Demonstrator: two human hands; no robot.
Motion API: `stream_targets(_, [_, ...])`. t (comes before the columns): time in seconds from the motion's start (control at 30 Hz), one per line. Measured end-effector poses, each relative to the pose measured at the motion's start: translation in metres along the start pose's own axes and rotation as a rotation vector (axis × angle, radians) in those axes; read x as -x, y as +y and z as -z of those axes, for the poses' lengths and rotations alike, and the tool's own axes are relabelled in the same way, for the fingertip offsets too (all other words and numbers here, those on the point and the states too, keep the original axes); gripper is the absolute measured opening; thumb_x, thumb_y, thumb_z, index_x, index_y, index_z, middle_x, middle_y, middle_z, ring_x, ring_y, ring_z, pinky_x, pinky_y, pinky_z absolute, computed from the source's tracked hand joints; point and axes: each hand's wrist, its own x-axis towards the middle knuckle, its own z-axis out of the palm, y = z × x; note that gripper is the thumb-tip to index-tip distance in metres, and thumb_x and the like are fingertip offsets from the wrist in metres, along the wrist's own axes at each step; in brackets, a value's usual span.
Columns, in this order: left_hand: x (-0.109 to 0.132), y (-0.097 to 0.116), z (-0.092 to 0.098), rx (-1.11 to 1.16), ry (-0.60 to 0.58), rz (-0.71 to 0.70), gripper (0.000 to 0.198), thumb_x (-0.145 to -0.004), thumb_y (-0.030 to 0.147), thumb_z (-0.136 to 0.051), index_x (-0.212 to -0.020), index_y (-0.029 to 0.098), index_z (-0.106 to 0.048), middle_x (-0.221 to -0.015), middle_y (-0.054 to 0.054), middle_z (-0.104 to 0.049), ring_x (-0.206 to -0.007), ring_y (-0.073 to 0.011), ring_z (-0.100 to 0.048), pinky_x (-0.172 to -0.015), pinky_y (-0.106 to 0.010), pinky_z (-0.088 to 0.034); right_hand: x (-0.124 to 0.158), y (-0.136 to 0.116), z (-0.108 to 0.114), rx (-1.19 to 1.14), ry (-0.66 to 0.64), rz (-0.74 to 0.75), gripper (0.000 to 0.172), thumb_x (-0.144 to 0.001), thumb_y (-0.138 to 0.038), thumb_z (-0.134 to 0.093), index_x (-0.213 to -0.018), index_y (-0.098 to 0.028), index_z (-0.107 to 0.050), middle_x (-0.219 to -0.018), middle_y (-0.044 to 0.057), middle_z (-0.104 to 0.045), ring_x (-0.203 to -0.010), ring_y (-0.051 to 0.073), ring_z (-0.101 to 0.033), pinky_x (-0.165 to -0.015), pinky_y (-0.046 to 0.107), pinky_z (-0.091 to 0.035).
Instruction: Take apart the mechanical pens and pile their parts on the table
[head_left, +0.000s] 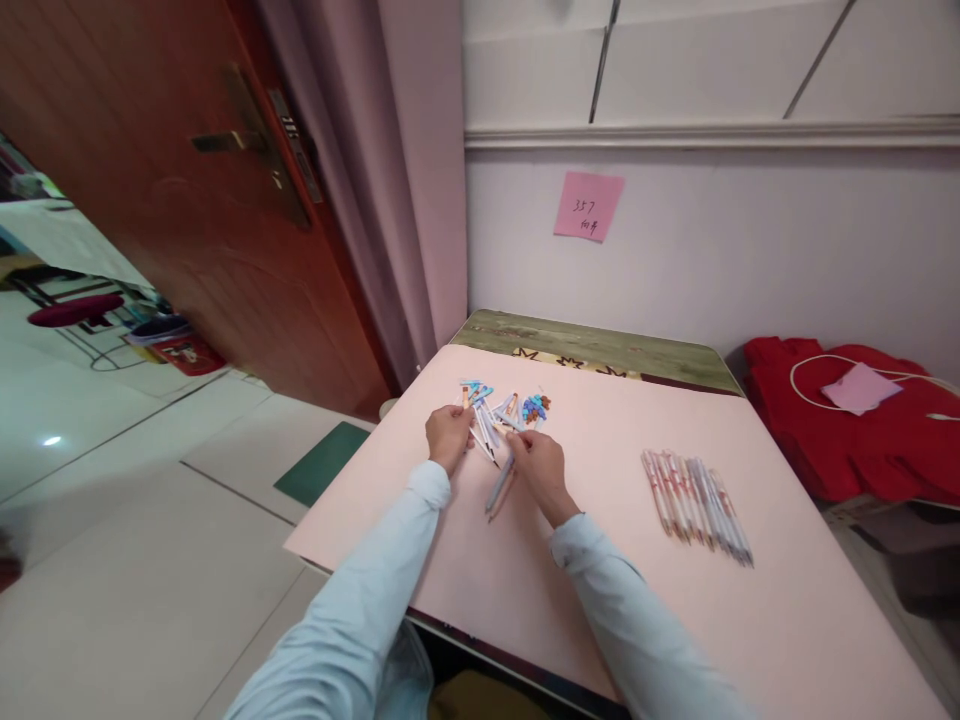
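Observation:
On the pink table covering, my left hand point(448, 438) is closed in a pinch at a small tan-and-orange pen part point(465, 397). My right hand point(540, 462) is also closed, its fingertips at a slim pale piece that looks like a pen part point(500, 429). Between the hands lie loose white pen refills point(484, 432), partly hidden by the fingers. Light-blue pieces point(475, 389) are heaped just beyond the left hand. Past the right hand sits a pile of small blue and brown pieces point(535, 407). Grey and pinkish pen barrels point(499, 488) lie beside the right hand, nearer me.
A row of pens point(694, 505) lies side by side on the right of the pink-covered table point(600, 600). Red cloth point(885, 440) with a white cable is beyond the right edge. A wall with a pink note point(589, 206) stands behind; a brown door point(172, 150) is left.

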Motion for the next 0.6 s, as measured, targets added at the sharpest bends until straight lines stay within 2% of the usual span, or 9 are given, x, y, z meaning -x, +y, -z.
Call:
stream_targets(0.07, [-0.004,0.005,0.003,-0.081,0.014,-0.043,0.015,-0.071,0.031,-0.071,-0.065,0.018,-0.067,-0.068,-0.009,-0.070,-0.073,-0.0228,-0.067,-0.070,-0.031,-0.047,-0.012,-0.005,-0.011,0.058,0.029,-0.016,0.027,-0.088,-0.033,-0.053,-0.078,-0.019,-0.074,-0.077,0.007,-0.073,-0.073,0.020,-0.062,-0.066,0.028,-0.039])
stream_targets(0.13, [-0.004,0.009,0.007,-0.227,0.031,-0.108,0.013,-0.071,0.031,-0.071,-0.065,0.019,-0.068,-0.076,-0.010,-0.072,-0.087,-0.0252,-0.066,-0.076,-0.031,-0.044,-0.021,-0.010,-0.019,0.102,0.061,-0.040,0.024,-0.089,-0.029,-0.054,-0.086,-0.018,-0.075,-0.085,0.009,-0.074,-0.080,0.022,-0.065,-0.070,0.028,-0.041])
stream_targets(0.27, [0.007,0.011,0.011,-0.572,0.011,-0.175,0.020,-0.078,0.038,-0.064,-0.075,0.021,-0.072,-0.088,-0.012,-0.074,-0.089,-0.0266,-0.065,-0.071,-0.032,-0.040,-0.030,-0.021,-0.020,0.176,0.080,-0.078,0.025,-0.091,-0.033,-0.055,-0.097,-0.017,-0.074,-0.091,0.011,-0.074,-0.085,0.023,-0.066,-0.073,0.029,-0.042])
stream_targets(0.43, [0.020,0.003,0.010,-0.675,-0.070,-0.180,0.022,-0.077,0.042,-0.065,-0.072,0.021,-0.069,-0.088,-0.012,-0.073,-0.088,-0.0277,-0.065,-0.067,-0.031,-0.038,-0.023,-0.020,0.002,0.234,0.089,-0.114,0.030,-0.094,-0.038,-0.050,-0.098,-0.021,-0.074,-0.088,0.011,-0.074,-0.083,0.024,-0.067,-0.068,0.030,-0.040])
stream_targets(0.6, [0.023,-0.003,0.009,-0.654,-0.069,-0.222,0.023,-0.075,0.044,-0.068,-0.073,0.021,-0.068,-0.085,-0.010,-0.071,-0.084,-0.0252,-0.064,-0.067,-0.030,-0.038,0.005,0.007,0.031,0.018,0.137,-0.107,0.027,-0.090,-0.039,-0.052,-0.088,-0.023,-0.074,-0.080,0.005,-0.074,-0.076,0.022,-0.067,-0.067,0.028,-0.040])
